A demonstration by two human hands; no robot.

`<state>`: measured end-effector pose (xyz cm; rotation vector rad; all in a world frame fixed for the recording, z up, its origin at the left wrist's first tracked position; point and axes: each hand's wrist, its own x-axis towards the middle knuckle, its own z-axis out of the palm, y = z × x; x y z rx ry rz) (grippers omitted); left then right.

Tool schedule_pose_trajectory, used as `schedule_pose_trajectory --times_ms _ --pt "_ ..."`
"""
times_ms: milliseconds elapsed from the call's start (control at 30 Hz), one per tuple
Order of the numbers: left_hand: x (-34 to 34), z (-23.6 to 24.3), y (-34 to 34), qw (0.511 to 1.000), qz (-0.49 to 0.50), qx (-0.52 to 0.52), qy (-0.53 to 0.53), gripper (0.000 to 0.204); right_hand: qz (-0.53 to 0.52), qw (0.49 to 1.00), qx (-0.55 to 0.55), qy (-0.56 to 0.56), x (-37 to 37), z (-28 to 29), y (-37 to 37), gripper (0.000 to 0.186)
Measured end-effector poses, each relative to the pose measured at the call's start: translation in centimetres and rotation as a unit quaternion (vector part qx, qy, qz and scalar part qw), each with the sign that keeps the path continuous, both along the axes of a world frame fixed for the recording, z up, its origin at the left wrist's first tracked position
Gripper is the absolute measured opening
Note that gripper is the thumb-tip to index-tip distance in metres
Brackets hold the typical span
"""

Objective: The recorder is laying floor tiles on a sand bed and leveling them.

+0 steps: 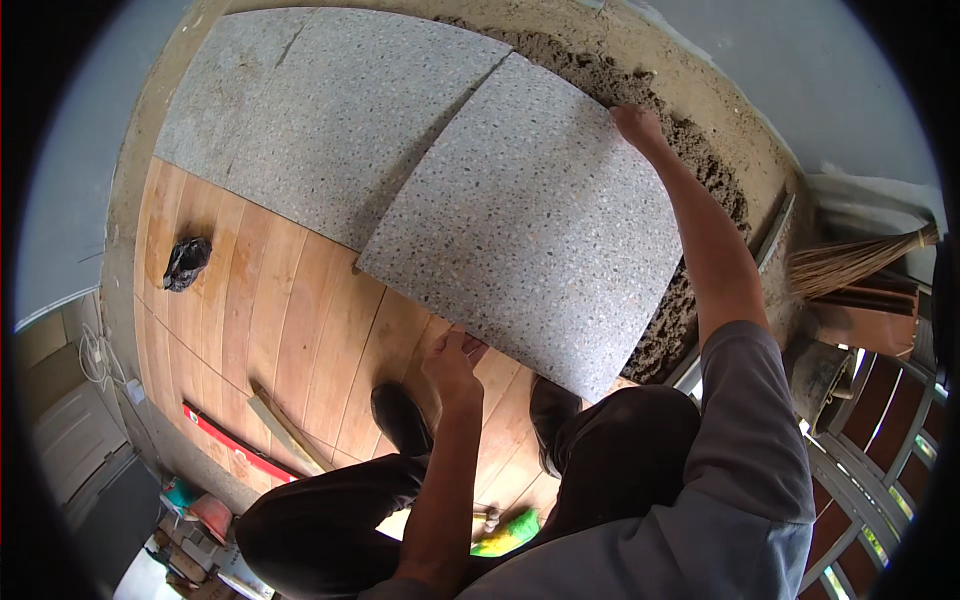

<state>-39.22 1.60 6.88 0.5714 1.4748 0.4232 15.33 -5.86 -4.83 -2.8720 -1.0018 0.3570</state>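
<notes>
Fingers (472, 346) at opposite edges of speckled grey tile (535, 215).

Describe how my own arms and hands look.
Your left hand and right hand are bare, with no gloves visible. The right sleeve is plain grey and ends around the elbow; the left one barely shows. No watch or bracelet is visible on either forearm.

L fingers (473, 347), R fingers (624, 114) at opp. edges of speckled slab (540, 210)
</notes>
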Motion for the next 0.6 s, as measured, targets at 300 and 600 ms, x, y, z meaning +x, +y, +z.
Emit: schedule_pose_trajectory --times_ms 300,600 --pt "-0.4 -2.2 -0.8 1.0 -0.002 -0.004 0.017 0.017 -0.129 0.986 0.02 0.105 1.9 1.3 1.3 0.071" --pt "-0.1 -4.1 -0.3 1.0 -0.011 -0.017 0.008 0.017 -0.137 0.951 0.165 0.222 5.2 -1.1 -0.1 0.106"
